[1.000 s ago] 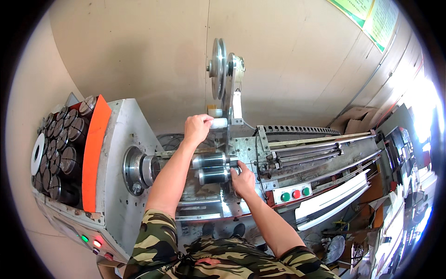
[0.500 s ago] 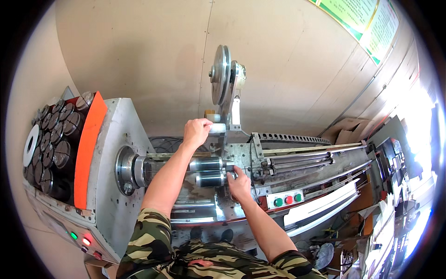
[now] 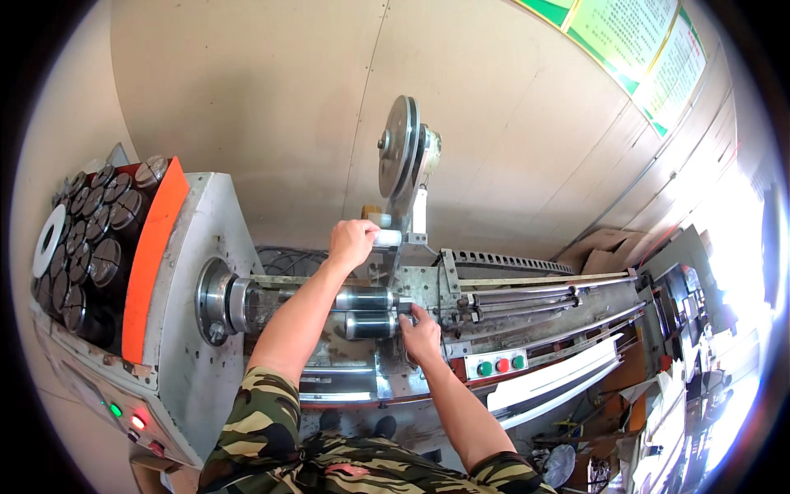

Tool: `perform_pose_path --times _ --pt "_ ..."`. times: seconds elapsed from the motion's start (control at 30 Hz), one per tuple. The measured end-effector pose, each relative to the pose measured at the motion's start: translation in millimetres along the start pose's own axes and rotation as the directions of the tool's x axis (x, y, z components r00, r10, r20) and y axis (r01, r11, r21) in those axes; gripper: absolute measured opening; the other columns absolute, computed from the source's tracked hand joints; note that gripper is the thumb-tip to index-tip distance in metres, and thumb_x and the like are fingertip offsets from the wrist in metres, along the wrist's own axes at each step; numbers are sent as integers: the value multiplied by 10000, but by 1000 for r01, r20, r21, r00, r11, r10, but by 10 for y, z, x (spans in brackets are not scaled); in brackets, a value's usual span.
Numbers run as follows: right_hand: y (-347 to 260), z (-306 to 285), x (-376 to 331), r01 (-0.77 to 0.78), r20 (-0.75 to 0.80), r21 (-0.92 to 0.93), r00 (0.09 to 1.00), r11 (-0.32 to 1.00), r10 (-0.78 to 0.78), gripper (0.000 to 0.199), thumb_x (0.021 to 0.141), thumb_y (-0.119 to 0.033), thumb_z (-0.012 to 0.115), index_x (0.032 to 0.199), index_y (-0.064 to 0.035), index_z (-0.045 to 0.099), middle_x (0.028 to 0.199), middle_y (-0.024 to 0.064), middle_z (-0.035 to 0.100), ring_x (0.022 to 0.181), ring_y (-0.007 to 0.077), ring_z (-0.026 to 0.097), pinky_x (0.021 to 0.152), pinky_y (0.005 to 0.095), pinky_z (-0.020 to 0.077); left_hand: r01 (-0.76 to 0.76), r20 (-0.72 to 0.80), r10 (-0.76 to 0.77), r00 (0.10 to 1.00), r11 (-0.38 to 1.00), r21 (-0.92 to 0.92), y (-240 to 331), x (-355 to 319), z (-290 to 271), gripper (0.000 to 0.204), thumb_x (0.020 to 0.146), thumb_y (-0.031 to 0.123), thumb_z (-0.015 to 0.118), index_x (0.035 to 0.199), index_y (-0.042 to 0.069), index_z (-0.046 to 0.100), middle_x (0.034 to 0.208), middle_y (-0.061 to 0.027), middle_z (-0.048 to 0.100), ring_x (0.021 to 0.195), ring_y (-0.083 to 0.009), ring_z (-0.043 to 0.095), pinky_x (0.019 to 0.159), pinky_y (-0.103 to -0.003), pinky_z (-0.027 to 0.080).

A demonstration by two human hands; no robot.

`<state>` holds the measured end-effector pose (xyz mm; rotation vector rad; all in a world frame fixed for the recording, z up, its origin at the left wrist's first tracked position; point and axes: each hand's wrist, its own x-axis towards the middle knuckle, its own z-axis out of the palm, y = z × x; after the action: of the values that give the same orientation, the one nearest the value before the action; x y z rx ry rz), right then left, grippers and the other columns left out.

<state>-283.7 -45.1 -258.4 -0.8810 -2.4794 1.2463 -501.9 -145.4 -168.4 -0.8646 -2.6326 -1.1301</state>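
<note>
My left hand (image 3: 352,244) is closed, its fingertips on the near-left end of a small white roller (image 3: 388,239) on the upright arm of the machine. Below it, two shiny metal rollers lie one behind the other: the far metal roller (image 3: 366,298) and the near metal roller (image 3: 369,326). My right hand (image 3: 422,336) is at their right ends, thumb and forefinger bent together by a small metal end piece (image 3: 404,303). What those fingertips pinch, if anything, is too small to make out.
A large metal wheel (image 3: 400,146) tops the upright arm. At left, a round chuck (image 3: 216,300) projects from a grey housing (image 3: 197,247), beside an orange panel (image 3: 155,267) and several dark cylinders (image 3: 105,262). A button box (image 3: 495,364) sits front right; rails (image 3: 527,298) run rightward behind it.
The whole view has shifted slightly. My left hand stays at the white roller. My right hand stays by the metal rollers' ends, with its fingers drawn a little closer together.
</note>
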Motion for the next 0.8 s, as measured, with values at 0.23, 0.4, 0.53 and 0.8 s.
perform_pose_path --times 0.23,0.4,0.53,0.8 --pt "46 23 17 21 -28 5 999 1000 -20 514 898 -344 662 1314 -45 624 1223 219 672 1141 419 630 998 454 479 16 3 -16 1000 1000 -6 10 -3 12 131 857 192 721 943 119 788 875 -135 740 821 -324 714 768 -416 554" --pt "50 8 17 13 -28 15 1000 1000 -13 508 900 -342 666 1308 -42 628 1228 216 672 1151 406 631 1004 444 477 21 -3 -21 1000 1000 12 -45 18 74 135 864 204 712 941 122 788 883 -126 742 824 -321 713 770 -415 555" --pt "91 24 22 23 -49 26 999 999 -22 509 897 -339 674 1305 -38 629 1218 212 679 1147 397 639 1001 436 480 14 2 -14 1000 1000 10 -42 20 106 136 866 207 706 938 125 787 895 -116 745 839 -317 712 783 -415 556" --pt "117 -2 46 4 -37 48 999 999 -2 500 881 -292 706 1275 9 639 1229 232 676 1164 354 651 994 392 490 26 3 -26 1000 1000 -11 -53 34 114 141 851 209 707 936 129 786 896 -112 747 842 -312 712 777 -418 552"
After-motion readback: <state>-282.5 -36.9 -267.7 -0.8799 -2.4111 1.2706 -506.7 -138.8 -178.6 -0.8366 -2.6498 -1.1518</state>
